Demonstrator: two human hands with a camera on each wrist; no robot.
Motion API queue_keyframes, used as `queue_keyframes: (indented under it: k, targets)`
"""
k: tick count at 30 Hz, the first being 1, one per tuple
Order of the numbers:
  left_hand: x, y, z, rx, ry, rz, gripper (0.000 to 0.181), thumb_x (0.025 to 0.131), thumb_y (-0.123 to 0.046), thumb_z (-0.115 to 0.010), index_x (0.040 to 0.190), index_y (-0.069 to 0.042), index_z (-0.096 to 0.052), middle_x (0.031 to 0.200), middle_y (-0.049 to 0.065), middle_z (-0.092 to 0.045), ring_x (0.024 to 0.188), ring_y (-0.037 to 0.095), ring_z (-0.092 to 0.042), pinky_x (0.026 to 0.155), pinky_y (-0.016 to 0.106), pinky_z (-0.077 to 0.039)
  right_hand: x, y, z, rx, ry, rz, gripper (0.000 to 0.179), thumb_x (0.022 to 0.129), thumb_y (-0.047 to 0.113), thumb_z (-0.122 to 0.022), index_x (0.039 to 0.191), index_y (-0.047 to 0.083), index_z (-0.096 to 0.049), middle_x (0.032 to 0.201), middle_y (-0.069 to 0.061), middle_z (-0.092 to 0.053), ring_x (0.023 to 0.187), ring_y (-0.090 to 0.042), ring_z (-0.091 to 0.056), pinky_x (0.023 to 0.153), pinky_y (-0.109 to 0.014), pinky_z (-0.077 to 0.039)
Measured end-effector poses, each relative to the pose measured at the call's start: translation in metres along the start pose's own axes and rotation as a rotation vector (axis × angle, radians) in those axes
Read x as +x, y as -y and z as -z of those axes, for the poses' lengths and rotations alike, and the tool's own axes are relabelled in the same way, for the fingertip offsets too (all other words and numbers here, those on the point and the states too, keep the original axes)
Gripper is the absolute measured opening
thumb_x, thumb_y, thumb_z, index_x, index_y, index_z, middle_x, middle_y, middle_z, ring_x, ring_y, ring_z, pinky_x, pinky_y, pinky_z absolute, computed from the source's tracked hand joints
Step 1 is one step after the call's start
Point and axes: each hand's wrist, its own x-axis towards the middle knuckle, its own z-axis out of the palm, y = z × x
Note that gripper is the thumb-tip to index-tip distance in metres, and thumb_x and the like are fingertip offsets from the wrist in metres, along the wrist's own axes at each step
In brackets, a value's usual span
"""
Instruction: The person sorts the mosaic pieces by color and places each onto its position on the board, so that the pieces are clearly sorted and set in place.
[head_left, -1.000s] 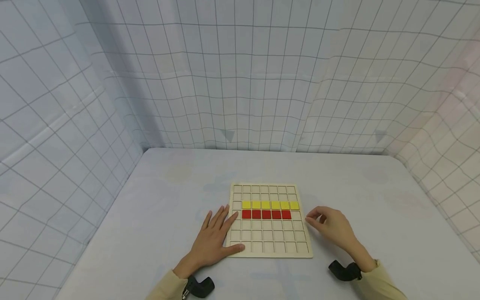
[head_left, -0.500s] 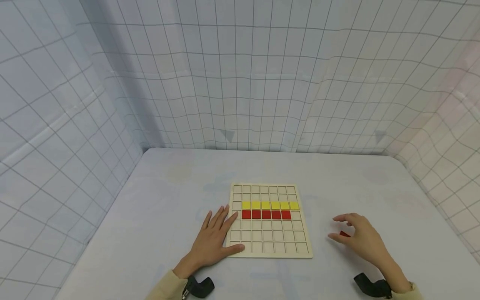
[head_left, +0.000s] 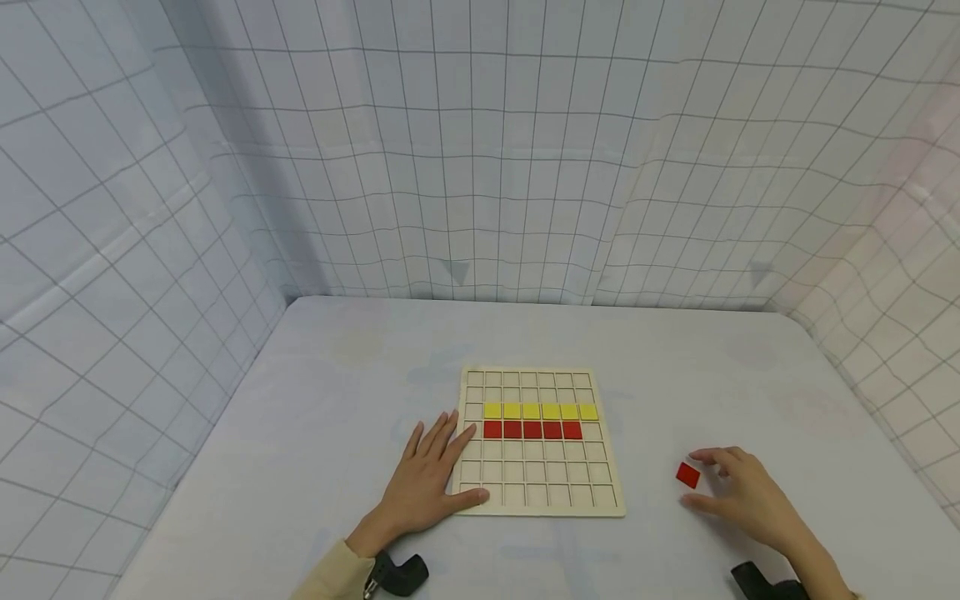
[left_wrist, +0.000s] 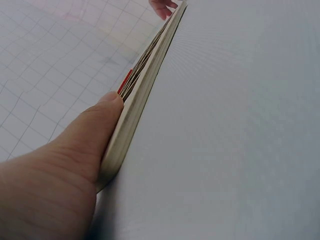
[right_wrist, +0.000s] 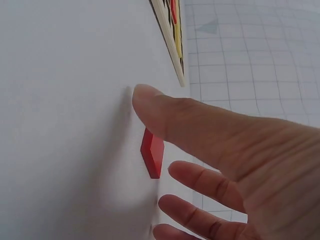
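A pale wooden grid board (head_left: 537, 497) lies on the table, with a row of yellow square tiles (head_left: 531, 411) and, just below it, a row of red square tiles (head_left: 532, 430). My left hand (head_left: 423, 492) rests spread over the board's left edge, thumb on its lower left corner; in the left wrist view the thumb (left_wrist: 95, 125) lies along the board's side. To the right of the board, one loose red tile (head_left: 687, 475) lies on the table. My right hand (head_left: 750, 500) is beside that tile, thumb and fingers parted and holding nothing. The right wrist view shows the red tile (right_wrist: 152, 152) beyond the thumb.
A white table (head_left: 360, 358) carries the board and loose tile. White grid-patterned cloth (head_left: 480, 167) hangs behind it and along both sides. Each wrist wears a black device, such as the left wrist device (head_left: 402, 575).
My right hand has moved right and toward me, away from the board's right edge. The loose red tile, hidden behind it at first, now shows fully. The left hand and board have stayed still.
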Motion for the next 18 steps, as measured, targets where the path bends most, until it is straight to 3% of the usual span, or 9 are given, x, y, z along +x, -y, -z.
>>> queue_keyframes:
  k: [11, 18]
  targets:
    - [-0.0002, 0.0001, 0.0002, -0.007, 0.0, -0.001, 0.091, 0.083, -0.072, -0.049, 0.152, -0.016, -0.026, 0.156, 0.013, -0.017, 0.143, 0.026, -0.008, 0.112, 0.049, 0.0, -0.0039, -0.0042, -0.002, 0.09, 0.06, -0.101, 0.046, 0.074, 0.037, -0.082, 0.103, 0.007, -0.062, 0.082, 0.0, -0.05, 0.072, -0.015, -0.046, 0.056, -0.026, -0.04]
    - [-0.0004, -0.0004, 0.0007, -0.017, 0.004, -0.001, 0.091, 0.083, -0.071, -0.05, 0.152, -0.016, -0.027, 0.156, 0.012, -0.017, 0.143, 0.026, -0.008, 0.112, 0.048, 0.0, -0.0045, -0.0026, -0.0054, 0.123, 0.05, -0.125, 0.037, 0.08, 0.033, -0.077, 0.101, 0.007, -0.059, 0.076, 0.002, -0.049, 0.065, -0.01, -0.046, 0.053, -0.024, -0.038]
